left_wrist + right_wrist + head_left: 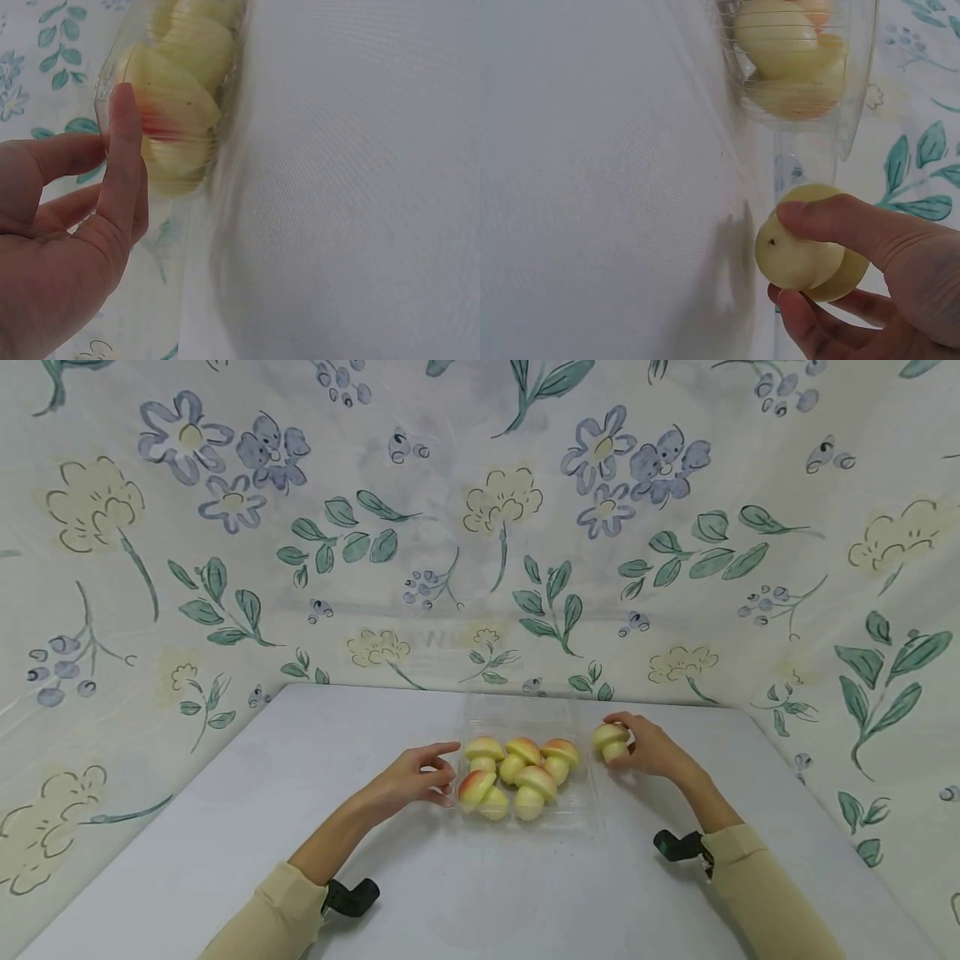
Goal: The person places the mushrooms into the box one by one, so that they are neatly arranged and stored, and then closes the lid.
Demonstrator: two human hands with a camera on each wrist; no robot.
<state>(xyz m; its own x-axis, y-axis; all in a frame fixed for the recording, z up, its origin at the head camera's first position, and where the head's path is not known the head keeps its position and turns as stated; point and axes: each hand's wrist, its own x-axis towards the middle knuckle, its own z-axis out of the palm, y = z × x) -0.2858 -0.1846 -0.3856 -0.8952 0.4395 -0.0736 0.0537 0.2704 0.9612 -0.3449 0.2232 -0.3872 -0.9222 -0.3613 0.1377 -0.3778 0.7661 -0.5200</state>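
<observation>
A clear plastic box (573,810) stands on the table, holding several pale yellow toy mushrooms (536,785) with red-tinged caps. At its left side is my left hand (412,781), index finger stretched toward the back and thumb nearer the front. In the left wrist view, the fingertips (124,97) rest at the box's wall and rim. My right hand (648,747) grips another toy mushroom (611,742) just right of the box. Thumb and fingers are wrapped about this mushroom (791,259) in the right wrist view, its rounded stem end facing the camera.
The white table (480,893) extends around the box. Behind it hangs a flower-patterned cloth (450,527), which also runs along both sides. A clear plastic panel (521,712) extends from the box's back. Black wrist devices (352,897) sit below both sleeves.
</observation>
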